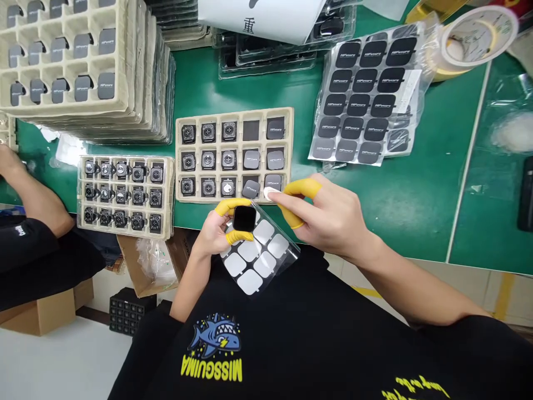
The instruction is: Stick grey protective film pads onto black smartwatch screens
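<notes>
My left hand (pixel 214 230), with yellow finger cots, is closed on a watch body (pixel 244 218), its dark square screen facing up. Beneath it a clear sheet with white rounded-square stickers (pixel 251 281) hangs, apparently held by the same hand. Yellow cots also cover fingers of my right hand (pixel 328 216), which pinches a small white piece (pixel 270 194) whose kind I cannot make out. That piece is over the front right corner of a beige tray (pixel 287 119). In the tray are several watch bodies (pixel 208 159), back side up, and dark square pieces with lettering (pixel 275 160).
A second tray of watches (pixel 167 191) lies to the left. Behind it rises a tall stack of trays (pixel 137 105). Label sheets (pixel 352 128) and tape rolls (pixel 478 39) lie at the right on the green table (pixel 408 205). Another person's arm (pixel 33 189) is at far left.
</notes>
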A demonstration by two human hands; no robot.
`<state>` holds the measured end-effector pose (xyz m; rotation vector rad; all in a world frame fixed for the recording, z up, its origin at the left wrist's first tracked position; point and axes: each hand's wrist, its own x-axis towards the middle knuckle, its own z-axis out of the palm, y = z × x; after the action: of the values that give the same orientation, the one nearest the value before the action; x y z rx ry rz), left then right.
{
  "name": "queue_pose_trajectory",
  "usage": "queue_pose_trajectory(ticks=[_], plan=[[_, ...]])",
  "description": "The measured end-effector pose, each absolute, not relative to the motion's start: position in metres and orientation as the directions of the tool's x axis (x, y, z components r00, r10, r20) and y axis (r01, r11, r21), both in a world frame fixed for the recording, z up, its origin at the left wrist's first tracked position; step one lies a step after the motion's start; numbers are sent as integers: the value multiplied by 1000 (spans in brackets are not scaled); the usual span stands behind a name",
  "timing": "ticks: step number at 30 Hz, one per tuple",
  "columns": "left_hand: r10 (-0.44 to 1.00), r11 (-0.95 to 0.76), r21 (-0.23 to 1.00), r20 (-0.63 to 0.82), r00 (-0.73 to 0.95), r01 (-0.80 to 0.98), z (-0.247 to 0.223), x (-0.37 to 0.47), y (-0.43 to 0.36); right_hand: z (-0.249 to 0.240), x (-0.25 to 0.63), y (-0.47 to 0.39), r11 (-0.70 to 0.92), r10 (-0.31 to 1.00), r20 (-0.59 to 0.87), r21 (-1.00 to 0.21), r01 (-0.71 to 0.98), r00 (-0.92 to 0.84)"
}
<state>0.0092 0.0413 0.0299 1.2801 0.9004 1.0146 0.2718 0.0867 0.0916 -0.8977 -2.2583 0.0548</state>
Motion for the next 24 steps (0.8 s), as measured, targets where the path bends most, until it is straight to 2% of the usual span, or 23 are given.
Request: queue_pose_trajectory(ticks=[3, 9, 13, 18, 24], plan=[[943, -10, 996, 39, 331, -89, 31, 8, 43, 95, 275, 80, 758, 641, 586, -381, 529, -496], [932, -28, 992, 70, 356, -122, 29, 7, 46, 103, 276, 69, 767, 641, 526, -424, 481, -559], [916, -23, 993, 67, 395, -114, 29, 7, 47, 107, 275, 67, 816, 578, 523, -384, 433, -626], [907, -2, 994, 49, 418, -114, 27, 6, 46, 107, 274, 64, 884, 468, 527, -271, 382, -710], [877, -6, 1000, 8, 480, -5, 33, 3, 44, 112, 264, 66, 937, 350, 491, -202, 287, -798]])
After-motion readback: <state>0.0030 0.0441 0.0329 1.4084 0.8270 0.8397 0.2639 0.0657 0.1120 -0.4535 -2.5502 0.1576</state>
